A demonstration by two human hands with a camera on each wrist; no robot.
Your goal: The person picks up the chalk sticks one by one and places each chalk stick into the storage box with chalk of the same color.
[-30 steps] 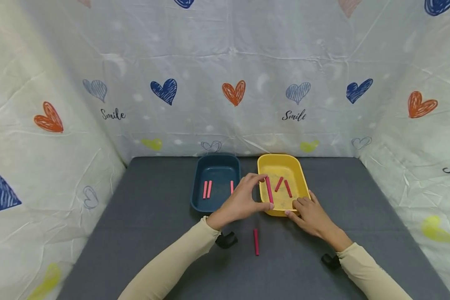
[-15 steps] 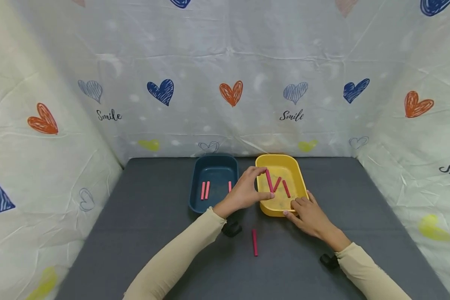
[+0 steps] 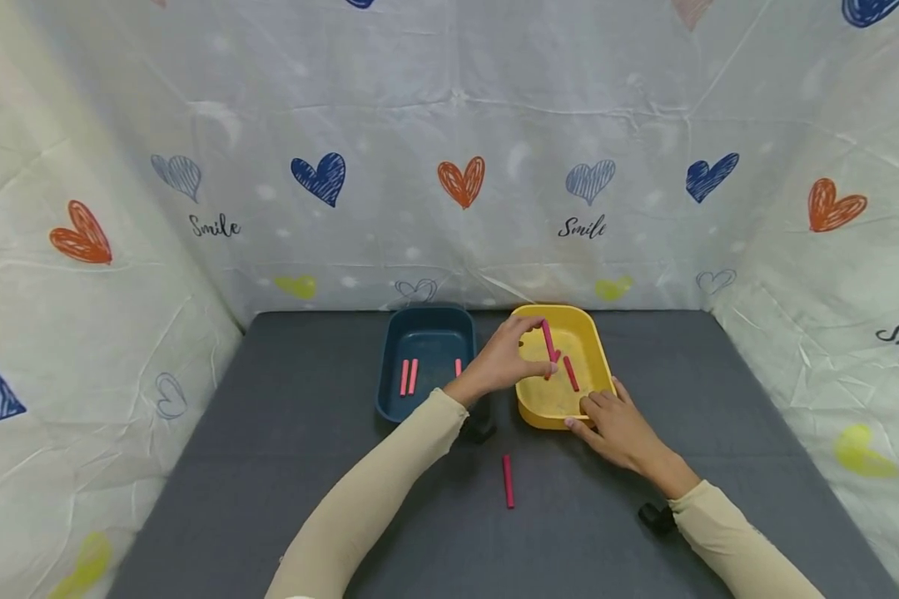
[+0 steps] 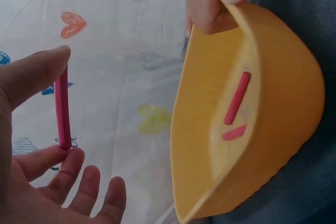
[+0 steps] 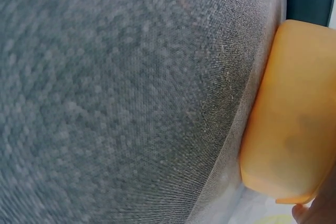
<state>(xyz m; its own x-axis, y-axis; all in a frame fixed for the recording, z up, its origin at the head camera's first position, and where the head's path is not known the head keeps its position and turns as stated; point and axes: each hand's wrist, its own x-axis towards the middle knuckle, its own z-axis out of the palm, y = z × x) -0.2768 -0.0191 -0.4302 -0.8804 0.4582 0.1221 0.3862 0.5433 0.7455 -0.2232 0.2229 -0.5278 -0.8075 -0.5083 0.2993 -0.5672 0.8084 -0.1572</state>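
My left hand (image 3: 500,356) pinches a dark pink stick (image 3: 548,338) by its two ends, thumb at one end and fingertips at the other, over the yellow tray (image 3: 603,359). Clear of the tray in the left wrist view, the held stick (image 4: 62,109) shows its whole length. My right hand (image 3: 620,431) grips the tray's near right corner, fingers over the rim. Inside the tray lie two shorter dark pink sticks, one (image 3: 572,374) in full view and the other partly behind the held stick. Only a bit of the right hand (image 5: 321,209) shows in the right wrist view.
A dark blue tray (image 3: 386,358) stands left of the yellow one, with light pink sticks (image 3: 413,376) in it; the left hand partly covers its right side. Another dark pink stick (image 3: 508,481) lies on the grey tabletop (image 3: 569,532) in front. A heart-printed cloth (image 3: 397,225) hangs behind.
My left hand has moved away from me and slightly right with the stick, from the tray's near left side toward its far part. The right hand keeps its grip on the corner.
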